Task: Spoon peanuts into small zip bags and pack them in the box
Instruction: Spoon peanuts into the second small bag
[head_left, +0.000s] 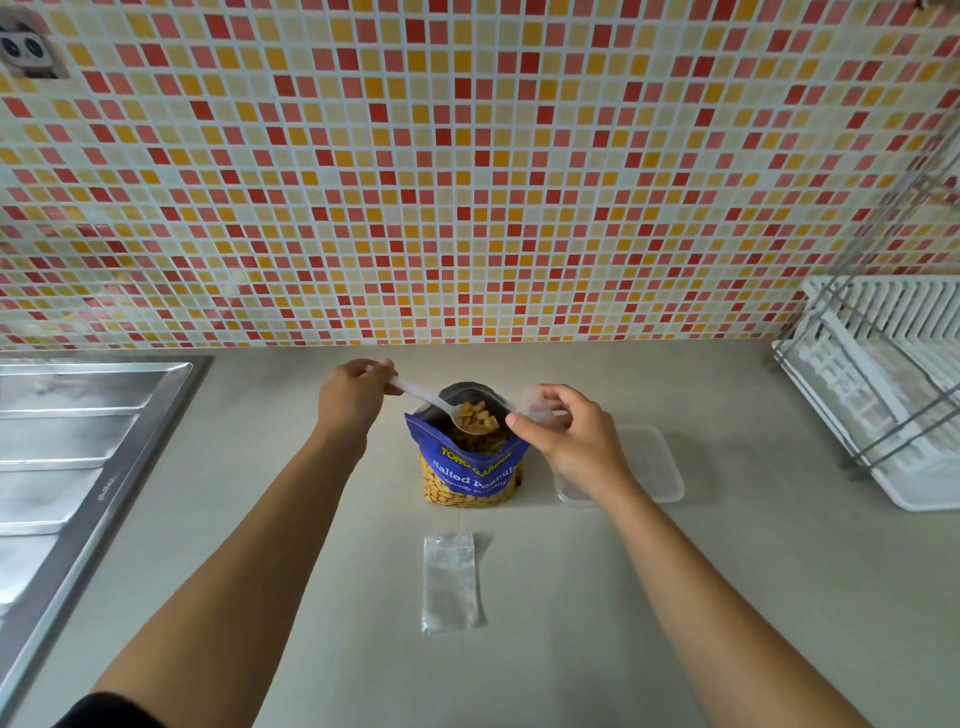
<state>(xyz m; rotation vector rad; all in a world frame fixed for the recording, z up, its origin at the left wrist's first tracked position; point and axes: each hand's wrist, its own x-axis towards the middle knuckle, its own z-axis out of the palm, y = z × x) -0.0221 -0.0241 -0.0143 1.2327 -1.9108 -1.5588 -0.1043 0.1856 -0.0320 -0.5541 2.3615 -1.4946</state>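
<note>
1. Kitchen counter, mid-scoop: your left hand (353, 397) grips the end of a white plastic spoon (415, 391), fingers curled round the handle. The spoon's bowl, heaped with peanuts (478, 415), hangs just above the open mouth of the blue peanut bag (467, 478).
2. Your right hand (576, 441) pinches a small clear zip bag (537, 408) between thumb and fingertips, just beside the spoon's bowl. Whether its mouth is open cannot be told.
3. The transfer likely goes best with the zip bag's mouth held wide under the spoon's tip. Do it above the big bag, so stray nuts fall back in, and tip slowly.
4. The spoon is thin and smooth and may flex under its load. The zip bag is limp, filmy plastic that probably collapses unless held apart. The peanut bag is a glossy pouch standing upright, and a nudge could topple it.
5. The box (654, 467), clear plastic with rounded corners, sits on the counter (571, 597) right of the peanut bag, partly behind your right wrist.
6. A spare zip bag (449, 582) lies flat in front of the peanut bag on the pale, matte surface.
7. A steel sink (78, 441) lies to the left and a white dish rack (883, 389) to the right.
</note>
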